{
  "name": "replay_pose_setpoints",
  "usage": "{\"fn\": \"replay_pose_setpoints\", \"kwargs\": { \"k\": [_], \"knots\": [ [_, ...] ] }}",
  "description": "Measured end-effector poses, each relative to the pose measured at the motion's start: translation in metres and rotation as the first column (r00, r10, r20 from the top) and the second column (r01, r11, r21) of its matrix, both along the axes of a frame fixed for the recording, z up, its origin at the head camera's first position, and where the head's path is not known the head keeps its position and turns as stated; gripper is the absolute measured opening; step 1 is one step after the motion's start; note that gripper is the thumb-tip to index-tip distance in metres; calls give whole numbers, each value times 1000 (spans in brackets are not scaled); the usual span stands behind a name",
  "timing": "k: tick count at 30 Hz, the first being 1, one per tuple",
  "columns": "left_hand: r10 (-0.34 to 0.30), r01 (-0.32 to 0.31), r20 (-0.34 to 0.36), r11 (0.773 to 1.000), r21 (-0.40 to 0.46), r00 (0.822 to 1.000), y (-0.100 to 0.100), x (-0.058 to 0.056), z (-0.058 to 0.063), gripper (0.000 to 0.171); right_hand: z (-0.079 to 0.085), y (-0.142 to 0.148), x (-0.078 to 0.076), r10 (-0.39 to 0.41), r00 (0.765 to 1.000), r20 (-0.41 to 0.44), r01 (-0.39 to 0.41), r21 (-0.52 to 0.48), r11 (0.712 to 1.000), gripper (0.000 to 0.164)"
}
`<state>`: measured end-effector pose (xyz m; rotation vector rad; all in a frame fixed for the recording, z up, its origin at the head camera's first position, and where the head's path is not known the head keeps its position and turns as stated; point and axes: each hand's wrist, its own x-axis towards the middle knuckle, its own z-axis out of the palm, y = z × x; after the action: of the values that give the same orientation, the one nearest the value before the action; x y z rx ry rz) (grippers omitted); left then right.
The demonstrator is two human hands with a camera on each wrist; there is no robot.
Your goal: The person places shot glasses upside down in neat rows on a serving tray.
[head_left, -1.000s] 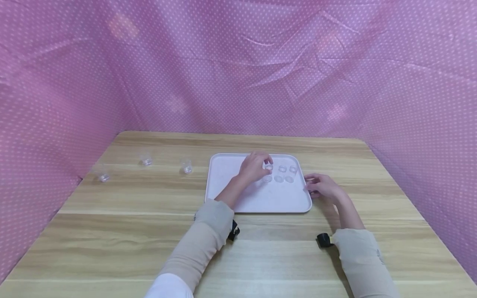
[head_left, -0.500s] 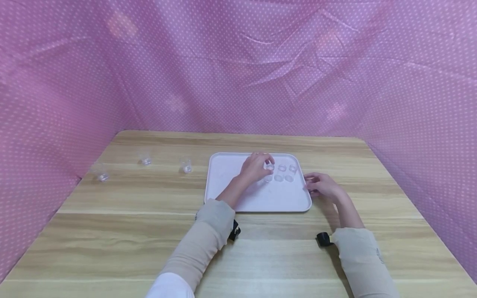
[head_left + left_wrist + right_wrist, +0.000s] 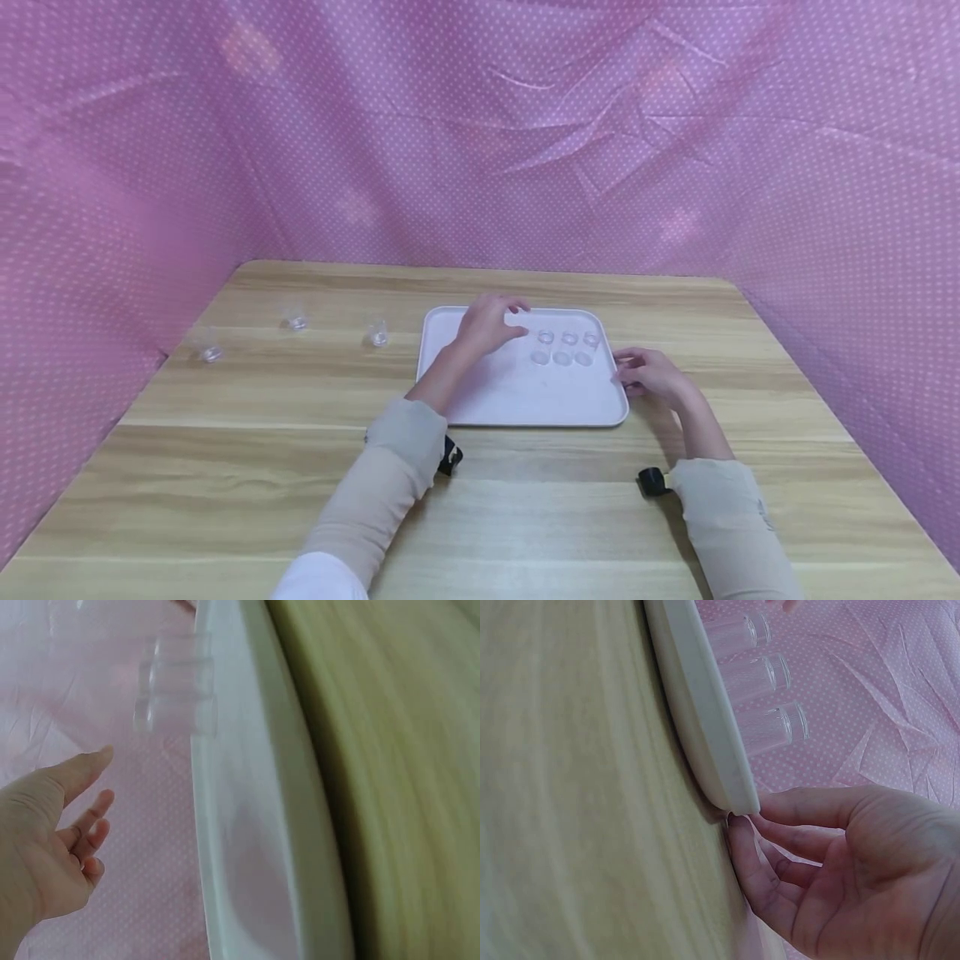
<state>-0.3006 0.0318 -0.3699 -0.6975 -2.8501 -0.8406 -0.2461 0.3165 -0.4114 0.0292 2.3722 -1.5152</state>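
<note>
Three small clear glasses stand bottom up in a row on the white tray (image 3: 517,404), in its right half; the leftmost glass (image 3: 543,348) is nearest my left hand. That left hand (image 3: 489,325) hovers over the tray, thumb and fingers spread apart with nothing between them. In the left wrist view the glasses (image 3: 176,714) stand beyond the thumb tip. My right hand (image 3: 651,375) holds the tray's right edge. The right wrist view shows thumb and fingers of this hand (image 3: 855,862) pinching the tray rim (image 3: 739,776) at a corner.
Three more clear glasses stand on the wooden table (image 3: 285,483) left of the tray: one glass (image 3: 378,335) nearest it, another glass (image 3: 296,321) farther back, and a third glass (image 3: 210,350) at far left. A pink dotted curtain (image 3: 480,150) encloses the table's back and sides.
My left hand has let go of the leftmost glass on the tray after shifting it slightly right, and has moved away to the left. The right hand stays on the tray edge.
</note>
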Motion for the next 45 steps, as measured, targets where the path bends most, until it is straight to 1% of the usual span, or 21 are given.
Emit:
{"fn": "replay_pose_setpoints", "kwargs": {
  "k": [7, 11, 13, 17, 21, 25, 30, 32, 33, 38, 40, 42, 45],
  "knots": [
    [75, -72, -20, 993, 96, 997, -37, -2, 5, 37, 1, 1, 1, 6, 1000, -5, -6, -12, 1000, 51],
    [121, -118, -6, 981, 154, 993, -59, -5, 8, 37, 1, 1, 1, 7, 1000, -8, -7, -18, 1000, 51],
    [145, -145, 10, 971, 189, 989, -71, -5, 9, 38, 1, 1, 1, 8, 1000, -13, -8, -15, 1000, 51],
    [196, -202, 47, 945, 256, 979, -96, -3, 11, 40, 1, 1, 1, 9, 1000, -12, -10, -17, 1000, 51],
    [262, -269, 65, 913, 308, 963, -121, -1, 8, 42, 2, 0, 1, 11, 1000, -8, -12, -19, 1000, 51],
    [330, -332, 69, 873, 357, 942, -144, 0, 0, 45, 3, -1, 2, 15, 1000, -12, -15, -10, 1000, 51],
    [378, -390, 114, 821, 416, 919, -168, 3, -14, 50, 2, -1, 2, 16, 1000, -9, -16, -10, 1000, 51],
    [387, -406, 134, 810, 423, 912, -175, 4, -20, 52, 2, 0, 2, 14, 1000, -6, -14, -15, 1000, 51],
    [389, -410, 140, 808, 423, 910, -178, 4, -23, 53, 1, 0, 2, 11, 1000, -4, -11, -15, 1000, 50],
    [372, -418, 191, 788, 451, 908, -189, 5, -32, 57, 0, 1, 1, 3, 1000, 0, -3, 2, 1000, 49],
    [356, -412, 208, 783, 467, 911, -191, 6, -35, 58, 1, 1, 1, 3, 1000, -1, -3, 10, 1000, 49],
    [330, -395, 218, 783, 480, 919, -193, 5, -38, 57, 1, 2, 1, 2, 1000, -1, -2, 14, 1000, 49],
    [290, -372, 237, 791, 485, 927, -196, 4, -44, 58, 1, 1, 0, 2, 1000, -2, -2, 23, 1000, 49]
  ]
}}
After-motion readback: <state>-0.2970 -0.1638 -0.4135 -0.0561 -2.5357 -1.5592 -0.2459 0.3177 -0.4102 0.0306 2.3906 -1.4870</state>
